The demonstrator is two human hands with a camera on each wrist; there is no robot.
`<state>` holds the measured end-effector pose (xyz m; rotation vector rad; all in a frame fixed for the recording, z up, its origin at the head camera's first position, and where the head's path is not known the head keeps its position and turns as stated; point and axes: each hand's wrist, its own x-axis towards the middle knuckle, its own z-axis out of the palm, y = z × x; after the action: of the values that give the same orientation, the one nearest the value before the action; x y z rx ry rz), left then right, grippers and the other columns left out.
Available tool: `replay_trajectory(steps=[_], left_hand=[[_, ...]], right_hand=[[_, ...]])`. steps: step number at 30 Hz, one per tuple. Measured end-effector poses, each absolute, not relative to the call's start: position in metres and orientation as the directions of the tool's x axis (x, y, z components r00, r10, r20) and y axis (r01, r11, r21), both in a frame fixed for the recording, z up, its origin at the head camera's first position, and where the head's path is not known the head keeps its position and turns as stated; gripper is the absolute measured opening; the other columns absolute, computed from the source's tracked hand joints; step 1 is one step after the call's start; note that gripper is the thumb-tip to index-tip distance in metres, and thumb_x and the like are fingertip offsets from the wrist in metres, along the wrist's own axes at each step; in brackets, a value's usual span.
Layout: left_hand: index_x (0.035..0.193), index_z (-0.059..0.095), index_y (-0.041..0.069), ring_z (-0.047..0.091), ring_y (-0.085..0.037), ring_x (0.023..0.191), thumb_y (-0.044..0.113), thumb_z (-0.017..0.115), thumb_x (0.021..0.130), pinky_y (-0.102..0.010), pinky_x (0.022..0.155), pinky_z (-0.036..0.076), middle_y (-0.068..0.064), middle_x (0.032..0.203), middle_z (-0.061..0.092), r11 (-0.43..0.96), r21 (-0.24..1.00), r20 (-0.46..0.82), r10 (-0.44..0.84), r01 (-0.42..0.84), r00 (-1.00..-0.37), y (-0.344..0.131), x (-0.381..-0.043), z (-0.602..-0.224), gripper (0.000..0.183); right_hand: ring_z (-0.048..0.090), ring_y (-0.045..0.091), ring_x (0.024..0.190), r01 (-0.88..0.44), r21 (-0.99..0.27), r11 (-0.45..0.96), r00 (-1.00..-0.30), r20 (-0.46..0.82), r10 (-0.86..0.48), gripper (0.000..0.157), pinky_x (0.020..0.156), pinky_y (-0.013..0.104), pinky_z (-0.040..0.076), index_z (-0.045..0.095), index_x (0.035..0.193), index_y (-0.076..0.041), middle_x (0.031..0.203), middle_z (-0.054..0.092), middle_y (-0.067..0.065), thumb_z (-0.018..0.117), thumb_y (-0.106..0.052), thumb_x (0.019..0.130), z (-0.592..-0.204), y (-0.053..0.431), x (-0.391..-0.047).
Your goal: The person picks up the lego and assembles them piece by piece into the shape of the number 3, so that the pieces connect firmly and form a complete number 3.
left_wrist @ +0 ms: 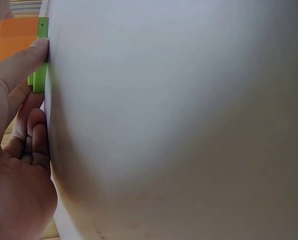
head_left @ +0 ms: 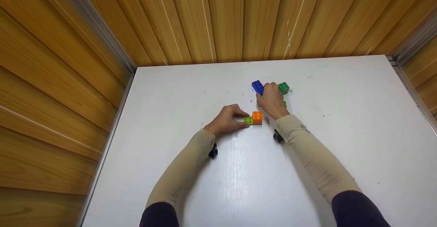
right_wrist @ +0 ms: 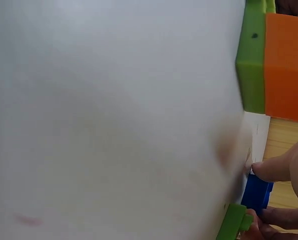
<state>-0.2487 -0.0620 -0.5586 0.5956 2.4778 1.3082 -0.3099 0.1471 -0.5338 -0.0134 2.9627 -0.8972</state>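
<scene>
In the head view my left hand [head_left: 227, 118] pinches a flat light green brick [head_left: 248, 120] between thumb and fingers. An orange brick [head_left: 257, 117] sits on the right part of that green one; the left wrist view shows this orange brick [left_wrist: 16, 37] above the green base [left_wrist: 39, 80], which lies on the table. Farther back, my right hand [head_left: 272, 100] grips a blue brick [head_left: 257, 86]. Thumb and fingers stand on either side of the blue brick [right_wrist: 257, 191] in the right wrist view. The hand hides part of it.
A dark green brick [head_left: 283, 88] lies just right of the right hand. Partly covered by that hand is another light green brick [head_left: 285, 104]. The white table [head_left: 177, 94] carries small dark marks and ends at a wood-patterned wall [head_left: 225, 22].
</scene>
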Motion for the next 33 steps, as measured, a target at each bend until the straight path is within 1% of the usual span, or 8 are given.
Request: replay_trajectory(steps=[2, 5, 9, 16, 22, 27, 31, 33], left_hand=[[0.124, 0.081, 0.010, 0.065, -0.011, 0.101, 0.017, 0.090, 0.088, -0.024, 0.094, 0.055, -0.003, 0.106, 0.069, 0.504, 0.832, -0.046, 0.480, 0.233, -0.876, -0.063, -0.248, -0.559, 0.038], [0.124, 0.081, 0.008, 0.065, -0.013, 0.101, 0.015, 0.090, 0.088, -0.024, 0.092, 0.054, -0.006, 0.105, 0.069, 0.488, 0.834, -0.020, 0.494, 0.258, -0.869, -0.063, -0.248, -0.559, 0.038], [0.123, 0.081, 0.007, 0.065, -0.014, 0.102, 0.015, 0.091, 0.088, -0.024, 0.093, 0.055, -0.008, 0.106, 0.068, 0.479, 0.835, -0.005, 0.500, 0.272, -0.866, -0.062, -0.248, -0.560, 0.037], [0.123, 0.081, 0.009, 0.065, -0.015, 0.101, 0.017, 0.091, 0.088, -0.028, 0.094, 0.056, -0.006, 0.107, 0.070, 0.485, 0.834, -0.012, 0.492, 0.262, -0.871, -0.063, -0.249, -0.559, 0.038], [0.123, 0.081, 0.009, 0.065, -0.012, 0.102, 0.017, 0.091, 0.088, -0.026, 0.096, 0.056, -0.003, 0.108, 0.070, 0.499, 0.835, -0.037, 0.472, 0.232, -0.881, -0.063, -0.248, -0.562, 0.038], [0.127, 0.079, 0.010, 0.066, -0.012, 0.106, 0.019, 0.090, 0.089, -0.027, 0.101, 0.055, -0.002, 0.114, 0.070, 0.498, 0.839, -0.058, 0.482, 0.219, -0.874, -0.060, -0.247, -0.561, 0.040], [0.126, 0.079, 0.011, 0.066, -0.012, 0.107, 0.018, 0.090, 0.089, -0.028, 0.104, 0.055, 0.000, 0.114, 0.070, 0.517, 0.830, -0.067, 0.462, 0.207, -0.885, -0.061, -0.246, -0.558, 0.040], [0.126, 0.079, 0.011, 0.066, -0.012, 0.107, 0.019, 0.090, 0.088, -0.028, 0.104, 0.055, 0.000, 0.114, 0.070, 0.521, 0.828, -0.070, 0.467, 0.210, -0.881, -0.061, -0.247, -0.558, 0.040]], right_hand=[[0.061, 0.038, 0.111, -0.003, -0.551, 0.835, -0.999, -0.043, -0.032, 0.049, 0.106, 0.053, 0.056, 0.057, 0.135, 0.015, 0.126, 0.058, 0.028, 0.067, -0.021, 0.104, -0.534, 0.147, -0.310], [0.062, 0.039, 0.111, -0.033, -0.557, 0.830, -0.999, -0.009, -0.045, 0.048, 0.105, 0.053, 0.056, 0.059, 0.135, 0.015, 0.124, 0.059, 0.028, 0.068, -0.020, 0.103, -0.535, 0.150, -0.310], [0.062, 0.041, 0.113, -0.074, -0.559, 0.826, -0.997, 0.048, -0.057, 0.047, 0.107, 0.054, 0.055, 0.061, 0.136, 0.014, 0.124, 0.061, 0.029, 0.068, -0.017, 0.101, -0.534, 0.153, -0.310], [0.061, 0.040, 0.119, -0.106, -0.584, 0.805, -0.994, 0.086, -0.069, 0.048, 0.112, 0.055, 0.051, 0.062, 0.137, 0.011, 0.129, 0.061, 0.028, 0.070, -0.018, 0.099, -0.525, 0.155, -0.309], [0.059, 0.040, 0.121, -0.124, -0.631, 0.766, -0.992, 0.099, -0.079, 0.049, 0.113, 0.054, 0.050, 0.062, 0.138, 0.010, 0.130, 0.060, 0.026, 0.071, -0.018, 0.099, -0.515, 0.160, -0.301], [0.058, 0.038, 0.111, -0.156, -0.669, 0.727, -0.986, 0.144, -0.079, 0.046, 0.102, 0.051, 0.053, 0.064, 0.136, 0.009, 0.126, 0.058, 0.025, 0.072, -0.015, 0.099, -0.506, 0.171, -0.295], [0.055, 0.035, 0.106, -0.203, -0.681, 0.704, -0.978, 0.171, -0.117, 0.044, 0.094, 0.046, 0.052, 0.063, 0.137, 0.008, 0.125, 0.056, 0.024, 0.071, -0.015, 0.101, -0.502, 0.178, -0.294], [0.054, 0.034, 0.105, -0.203, -0.681, 0.703, -0.979, 0.164, -0.124, 0.044, 0.092, 0.044, 0.050, 0.063, 0.139, 0.007, 0.124, 0.055, 0.023, 0.070, -0.016, 0.102, -0.500, 0.182, -0.292]])
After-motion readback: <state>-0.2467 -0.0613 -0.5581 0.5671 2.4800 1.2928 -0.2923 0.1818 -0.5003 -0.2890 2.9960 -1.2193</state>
